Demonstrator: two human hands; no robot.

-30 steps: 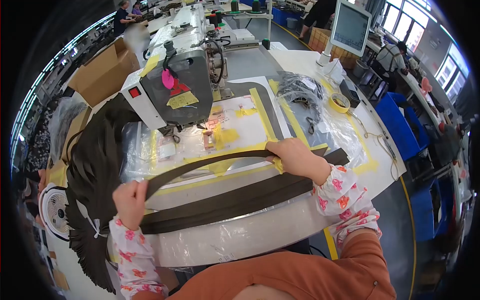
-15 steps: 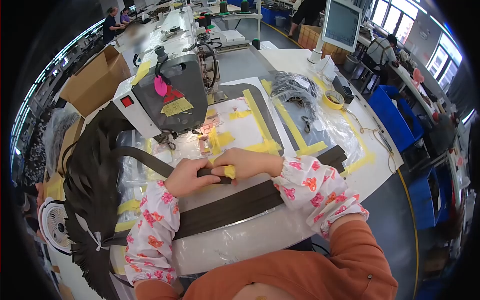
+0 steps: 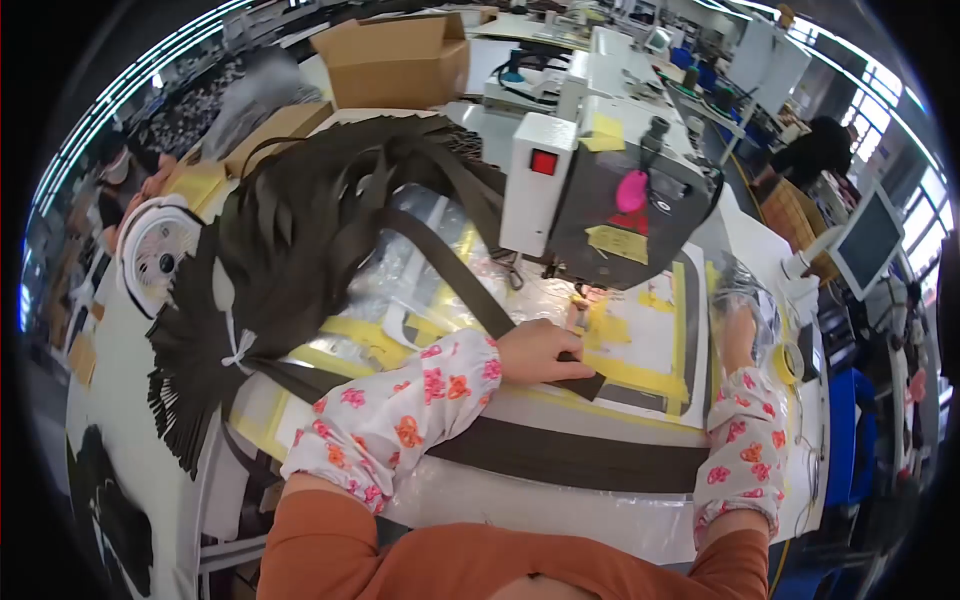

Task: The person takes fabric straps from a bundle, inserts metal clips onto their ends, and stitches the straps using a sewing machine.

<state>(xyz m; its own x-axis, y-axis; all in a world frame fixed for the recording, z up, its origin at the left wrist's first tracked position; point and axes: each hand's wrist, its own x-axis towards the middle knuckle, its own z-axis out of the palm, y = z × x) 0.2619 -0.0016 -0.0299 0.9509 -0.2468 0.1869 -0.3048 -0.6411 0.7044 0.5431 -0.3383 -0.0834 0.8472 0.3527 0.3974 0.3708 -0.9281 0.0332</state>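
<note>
I saw the left hand (image 3: 543, 353) hold a dark strap (image 3: 455, 270) near the sewing machine (image 3: 622, 225), the right hand (image 3: 738, 338) at clear plastic (image 3: 748, 282).

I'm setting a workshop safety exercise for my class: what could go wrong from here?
The left hand is in front of the sewing machine, so its fingers might be at risk if the machine started.

The strap it holds runs back to the dark bundle, where it could snag.

The right hand is at the clear plastic, which might cling or slide along.
</note>
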